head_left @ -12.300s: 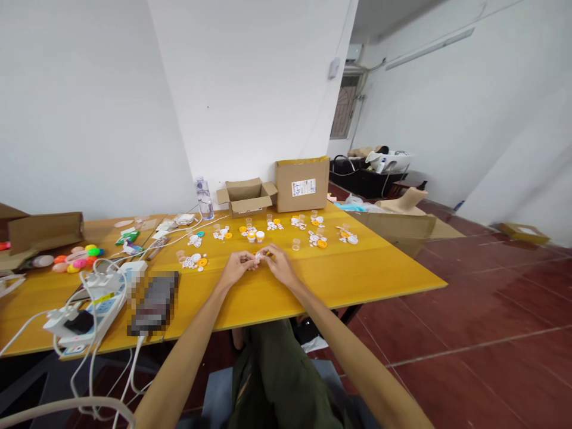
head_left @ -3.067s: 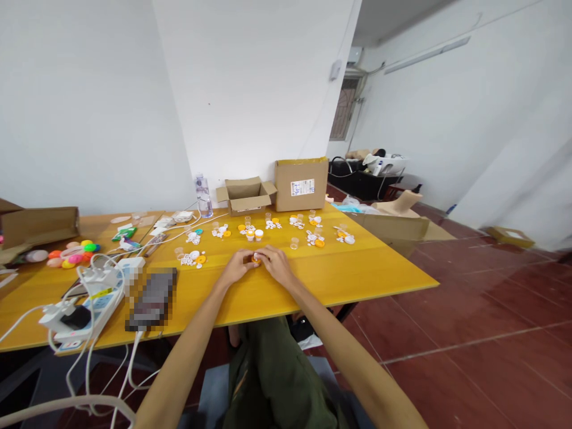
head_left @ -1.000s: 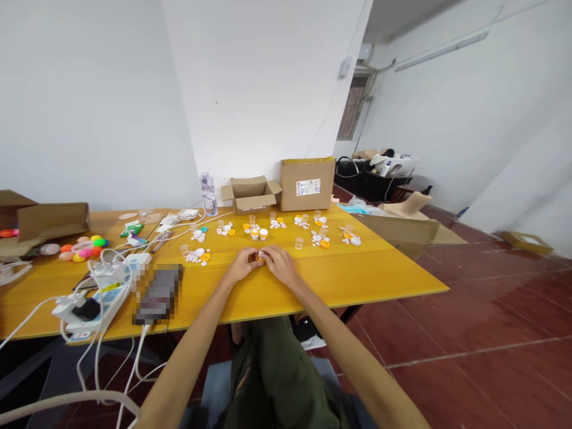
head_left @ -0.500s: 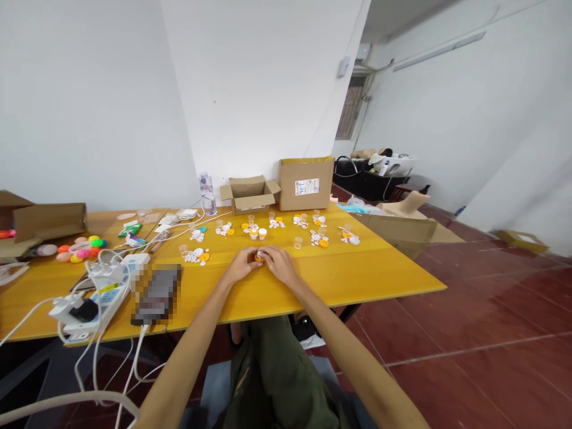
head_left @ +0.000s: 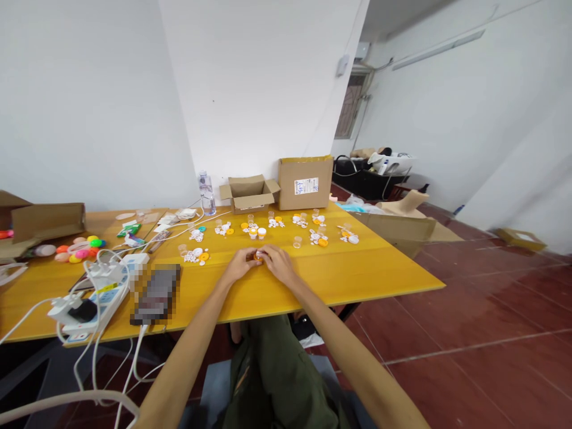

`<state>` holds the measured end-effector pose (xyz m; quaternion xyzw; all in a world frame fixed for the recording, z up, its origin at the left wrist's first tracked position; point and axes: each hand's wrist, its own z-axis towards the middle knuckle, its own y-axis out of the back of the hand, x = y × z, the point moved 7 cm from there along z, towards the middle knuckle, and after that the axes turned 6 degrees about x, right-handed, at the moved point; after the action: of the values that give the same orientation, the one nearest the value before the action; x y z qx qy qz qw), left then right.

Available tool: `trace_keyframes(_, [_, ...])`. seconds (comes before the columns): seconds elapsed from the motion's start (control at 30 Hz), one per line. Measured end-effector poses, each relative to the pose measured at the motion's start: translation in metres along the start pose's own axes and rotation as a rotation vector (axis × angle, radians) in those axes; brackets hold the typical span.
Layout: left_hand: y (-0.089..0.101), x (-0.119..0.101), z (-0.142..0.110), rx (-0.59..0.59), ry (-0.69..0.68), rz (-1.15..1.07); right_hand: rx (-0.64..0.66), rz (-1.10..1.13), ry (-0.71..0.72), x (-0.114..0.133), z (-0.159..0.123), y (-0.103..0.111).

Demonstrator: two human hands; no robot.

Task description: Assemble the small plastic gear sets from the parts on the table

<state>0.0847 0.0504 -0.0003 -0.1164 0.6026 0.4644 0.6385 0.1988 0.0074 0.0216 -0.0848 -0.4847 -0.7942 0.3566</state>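
Observation:
Close together above the yellow table (head_left: 339, 274), both hands hold one small orange round plastic piece (head_left: 258, 258). My left hand (head_left: 239, 264) has its fingers curled round the piece from the left. From the right, my right hand (head_left: 277, 261) pinches at its top, where a bit of white shows; the fingers hide most of it. Just beyond the hands stand two small capped tubs (head_left: 257, 234), one with an orange lid and one with a white lid. To the right of them stands a clear plastic cup (head_left: 297, 242).
Piles of small white and orange parts (head_left: 196, 255) with clear cups lie across the table. An open carton (head_left: 249, 193), a closed carton (head_left: 305, 183) and a water bottle (head_left: 207, 193) stand behind. Left are a phone (head_left: 156, 295), a power strip (head_left: 107, 298) with cables and coloured balls (head_left: 80, 249).
Both hands stay on the orange piece at nearly the same spot, with the fingers barely shifted. The whole view has slid very slightly.

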Motion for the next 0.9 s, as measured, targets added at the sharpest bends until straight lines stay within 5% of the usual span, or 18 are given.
trace_keyframes(0.9, [0.0016,-0.0062,-0.0014,-0.029,0.012,0.067,-0.015,-0.069,0.003,-0.0018,0.0005,-0.0031])
